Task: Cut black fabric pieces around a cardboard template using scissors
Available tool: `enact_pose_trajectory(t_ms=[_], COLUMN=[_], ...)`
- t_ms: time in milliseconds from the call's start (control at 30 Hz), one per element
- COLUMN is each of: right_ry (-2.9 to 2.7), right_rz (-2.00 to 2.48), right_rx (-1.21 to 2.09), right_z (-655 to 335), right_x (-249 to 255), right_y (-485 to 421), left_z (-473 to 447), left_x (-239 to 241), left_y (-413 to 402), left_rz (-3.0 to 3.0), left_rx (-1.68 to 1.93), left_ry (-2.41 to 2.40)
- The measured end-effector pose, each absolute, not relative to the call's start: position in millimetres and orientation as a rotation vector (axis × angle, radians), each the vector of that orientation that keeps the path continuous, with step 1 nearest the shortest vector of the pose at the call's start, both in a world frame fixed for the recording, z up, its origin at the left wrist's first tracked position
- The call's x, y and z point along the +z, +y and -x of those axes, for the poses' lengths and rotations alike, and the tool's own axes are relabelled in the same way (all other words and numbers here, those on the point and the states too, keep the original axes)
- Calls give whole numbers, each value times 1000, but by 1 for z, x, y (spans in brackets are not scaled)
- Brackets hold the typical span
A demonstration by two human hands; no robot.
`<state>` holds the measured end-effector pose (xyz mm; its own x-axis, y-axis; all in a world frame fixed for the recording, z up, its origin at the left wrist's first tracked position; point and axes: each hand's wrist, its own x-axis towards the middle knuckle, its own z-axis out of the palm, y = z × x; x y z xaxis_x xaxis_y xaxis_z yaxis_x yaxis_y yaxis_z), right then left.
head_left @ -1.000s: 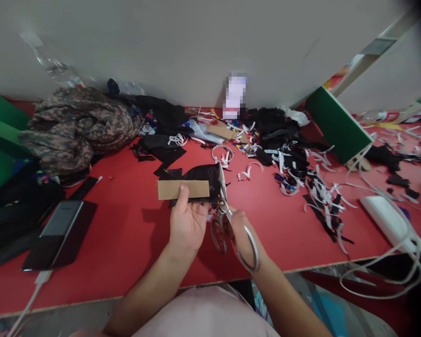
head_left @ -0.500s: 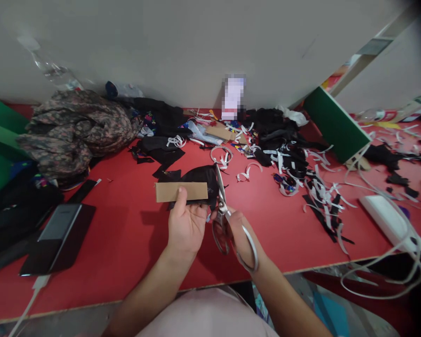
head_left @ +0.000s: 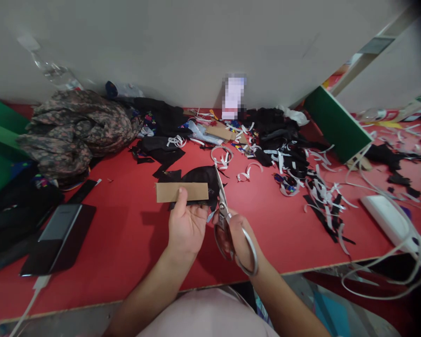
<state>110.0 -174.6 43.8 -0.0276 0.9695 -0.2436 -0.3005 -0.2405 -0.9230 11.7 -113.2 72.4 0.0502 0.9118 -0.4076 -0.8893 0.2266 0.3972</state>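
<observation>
Both hands grip: left hand [head_left: 186,224] pinches cardboard strip [head_left: 181,191] over black fabric [head_left: 204,177]; right hand [head_left: 239,235] holds scissors [head_left: 227,216] alongside.

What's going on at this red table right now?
A person is cutting black cloth with scissors. The left hand pinches a brown cardboard strip flat against the cloth, thumb on top. The right hand works the scissors, whose blades run along the strip's right end. Around them the red table holds white and black offcuts, a heap of patterned fabric and a dark tablet at the left.
</observation>
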Motion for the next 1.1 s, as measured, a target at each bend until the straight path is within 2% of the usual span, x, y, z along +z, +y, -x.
enact_pose_trajectory(t_ms=[367, 1100], right_ry=[-840, -974], right_rz=[1031, 1010], right_rx=[1532, 1525], right_z=[-112, -122], right_x=[35, 49], right_y=[-171, -161], left_z=[-15, -15], left_x=[77, 75], left_y=[-115, -116], left_rz=[-44, -118], left_rx=[1367, 1342], left_ry=[659, 664])
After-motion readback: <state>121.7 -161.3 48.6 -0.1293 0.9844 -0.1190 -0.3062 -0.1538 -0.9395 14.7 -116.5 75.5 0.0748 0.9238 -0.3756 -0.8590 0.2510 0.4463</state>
